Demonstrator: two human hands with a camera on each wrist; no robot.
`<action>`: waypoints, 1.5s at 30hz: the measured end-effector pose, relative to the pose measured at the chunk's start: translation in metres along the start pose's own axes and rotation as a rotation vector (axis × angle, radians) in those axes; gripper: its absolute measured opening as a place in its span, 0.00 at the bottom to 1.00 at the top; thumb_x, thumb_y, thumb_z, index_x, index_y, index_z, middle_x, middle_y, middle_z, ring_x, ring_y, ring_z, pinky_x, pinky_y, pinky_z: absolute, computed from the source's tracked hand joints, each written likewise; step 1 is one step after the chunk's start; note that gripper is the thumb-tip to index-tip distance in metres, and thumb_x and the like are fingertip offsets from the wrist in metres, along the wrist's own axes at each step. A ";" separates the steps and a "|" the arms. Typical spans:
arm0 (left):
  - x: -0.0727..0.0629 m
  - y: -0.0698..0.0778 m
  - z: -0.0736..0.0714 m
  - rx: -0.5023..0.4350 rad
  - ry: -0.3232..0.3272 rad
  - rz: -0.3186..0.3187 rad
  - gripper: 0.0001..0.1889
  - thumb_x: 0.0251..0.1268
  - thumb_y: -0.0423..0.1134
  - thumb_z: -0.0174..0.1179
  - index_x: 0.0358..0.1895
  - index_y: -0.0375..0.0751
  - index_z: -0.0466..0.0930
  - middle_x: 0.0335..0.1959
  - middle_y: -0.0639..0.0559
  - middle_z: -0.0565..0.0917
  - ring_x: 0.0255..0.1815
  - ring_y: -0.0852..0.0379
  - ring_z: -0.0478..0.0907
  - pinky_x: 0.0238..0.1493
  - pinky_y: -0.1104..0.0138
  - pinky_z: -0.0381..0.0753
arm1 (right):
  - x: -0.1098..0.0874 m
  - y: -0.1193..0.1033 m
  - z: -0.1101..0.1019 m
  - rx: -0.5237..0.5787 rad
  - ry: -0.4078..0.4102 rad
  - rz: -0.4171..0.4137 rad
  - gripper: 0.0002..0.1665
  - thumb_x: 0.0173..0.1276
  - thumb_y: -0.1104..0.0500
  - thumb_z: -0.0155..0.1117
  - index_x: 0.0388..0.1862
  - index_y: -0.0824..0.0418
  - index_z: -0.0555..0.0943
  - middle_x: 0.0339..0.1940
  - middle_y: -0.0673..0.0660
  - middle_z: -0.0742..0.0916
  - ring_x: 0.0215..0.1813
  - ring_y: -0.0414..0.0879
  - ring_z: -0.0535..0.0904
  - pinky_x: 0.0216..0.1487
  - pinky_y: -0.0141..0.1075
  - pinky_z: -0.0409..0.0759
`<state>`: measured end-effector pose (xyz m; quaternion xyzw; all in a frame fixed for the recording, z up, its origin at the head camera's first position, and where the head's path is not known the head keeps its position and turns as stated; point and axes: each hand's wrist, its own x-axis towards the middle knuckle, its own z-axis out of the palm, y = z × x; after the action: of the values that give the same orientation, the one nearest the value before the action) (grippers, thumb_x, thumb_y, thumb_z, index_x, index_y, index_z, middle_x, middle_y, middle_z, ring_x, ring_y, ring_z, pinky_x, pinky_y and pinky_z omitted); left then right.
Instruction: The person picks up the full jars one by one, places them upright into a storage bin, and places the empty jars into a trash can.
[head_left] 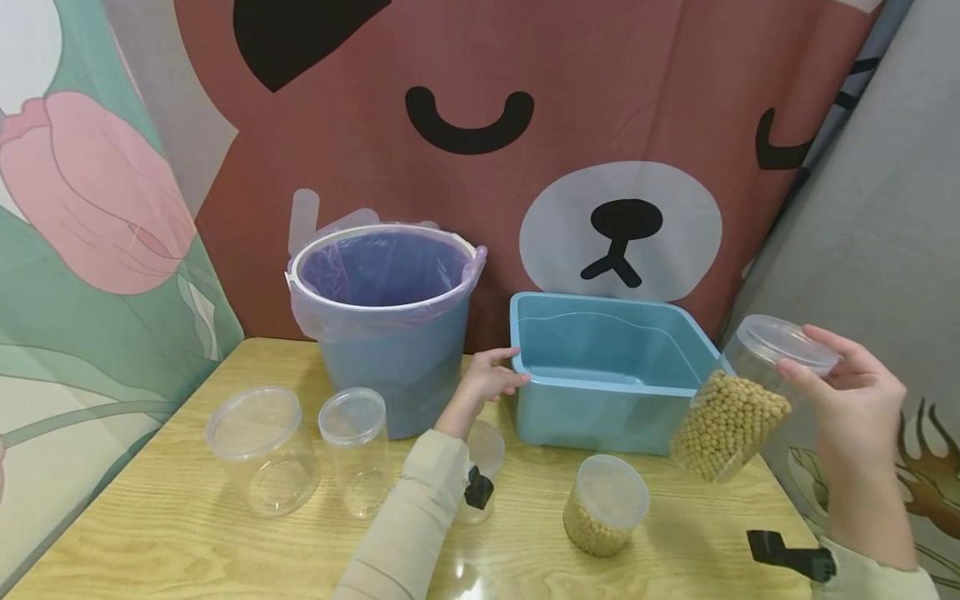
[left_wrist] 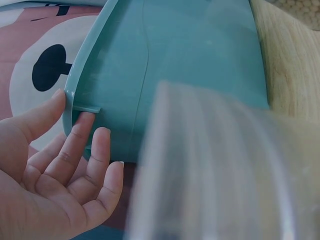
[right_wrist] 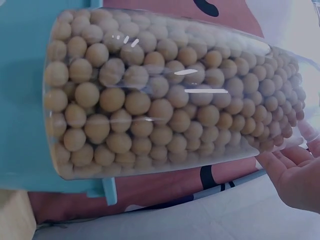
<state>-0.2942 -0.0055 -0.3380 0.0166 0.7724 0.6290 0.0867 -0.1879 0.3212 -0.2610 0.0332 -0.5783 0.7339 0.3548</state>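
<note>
Beans (head_left: 726, 427) are filling much of a tall jar (head_left: 756, 367) that I am following from my remote station, its body leaning at a slant by the right front corner of a blue basin (head_left: 600, 417). A person's right hand (head_left: 862, 392) is gripping the jar near its clear lid (head_left: 787, 343), fingers clamped around the upper end, while the base is pointing down and to the left. I am finding it impossible to tell whether jar and basin are touching. At the basin's left front corner, the left hand (head_left: 491, 375) is pinching the rim between thumb and forefinger, the other fingers curving loosely, slightly apart. The basin is sitting on a wood-grain bench (head_left: 300, 558), just beside a blue bucket (head_left: 397, 367) with a purple liner (head_left: 315, 304) folding over its edge. In front of the basin, a lidded short jar (head_left: 603, 504) is standing upright, holding more beans. To its left, a third jar (head_left: 486, 446) is showing only in part behind the left sleeve (head_left: 405, 525). Farther left, a narrow jar (head_left: 356, 454) and a wide jar (head_left: 262, 467), both lidded, are standing side by side. Behind everything, a backdrop (head_left: 450, 200) is displaying a cartoon bear's face.
</note>
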 end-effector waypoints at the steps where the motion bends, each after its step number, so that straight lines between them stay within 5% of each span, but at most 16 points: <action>1: -0.001 0.000 0.000 0.000 -0.002 -0.001 0.28 0.51 0.36 0.65 0.59 0.47 0.71 0.31 0.50 0.84 0.32 0.51 0.78 0.21 0.71 0.65 | 0.002 -0.001 0.002 0.008 -0.006 -0.003 0.25 0.47 0.80 0.64 0.47 0.71 0.77 0.37 0.56 0.82 0.38 0.43 0.77 0.37 0.22 0.74; 8: -0.001 -0.001 0.000 -0.002 -0.002 -0.005 0.27 0.52 0.35 0.64 0.59 0.48 0.71 0.30 0.51 0.84 0.33 0.50 0.78 0.23 0.68 0.66 | 0.017 -0.004 0.017 0.153 -0.011 -0.088 0.21 0.44 0.84 0.62 0.42 0.77 0.78 0.28 0.61 0.83 0.28 0.45 0.80 0.30 0.26 0.77; 14: -0.002 -0.001 -0.001 -0.003 0.004 -0.005 0.27 0.51 0.36 0.65 0.58 0.48 0.72 0.31 0.50 0.84 0.33 0.50 0.78 0.23 0.68 0.67 | 0.029 -0.007 0.026 0.248 -0.101 -0.179 0.18 0.46 0.85 0.59 0.40 0.81 0.76 0.18 0.61 0.82 0.20 0.46 0.80 0.28 0.29 0.78; 23: 0.000 -0.001 0.000 -0.003 0.011 -0.007 0.28 0.51 0.36 0.66 0.59 0.47 0.72 0.31 0.51 0.84 0.31 0.52 0.78 0.21 0.69 0.65 | 0.046 -0.010 0.039 0.361 -0.106 -0.171 0.18 0.43 0.87 0.58 0.36 0.82 0.76 0.19 0.64 0.82 0.20 0.48 0.80 0.24 0.32 0.78; 32: -0.001 -0.001 0.001 -0.004 0.020 -0.013 0.28 0.49 0.37 0.67 0.58 0.48 0.73 0.30 0.51 0.84 0.31 0.53 0.78 0.23 0.69 0.66 | 0.056 0.001 0.051 0.291 0.015 -0.183 0.19 0.41 0.83 0.65 0.36 0.77 0.78 0.29 0.62 0.82 0.31 0.47 0.79 0.30 0.29 0.78; 45: -0.001 0.001 0.002 -0.010 0.038 -0.016 0.27 0.48 0.37 0.67 0.57 0.49 0.74 0.29 0.51 0.84 0.28 0.55 0.77 0.18 0.72 0.64 | 0.060 0.029 0.062 0.111 0.120 -0.156 0.22 0.37 0.77 0.72 0.36 0.69 0.80 0.34 0.59 0.80 0.33 0.44 0.77 0.31 0.25 0.76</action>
<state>-0.2925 -0.0037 -0.3376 -0.0020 0.7708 0.6324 0.0773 -0.2713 0.2938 -0.2366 0.0538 -0.5101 0.7356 0.4424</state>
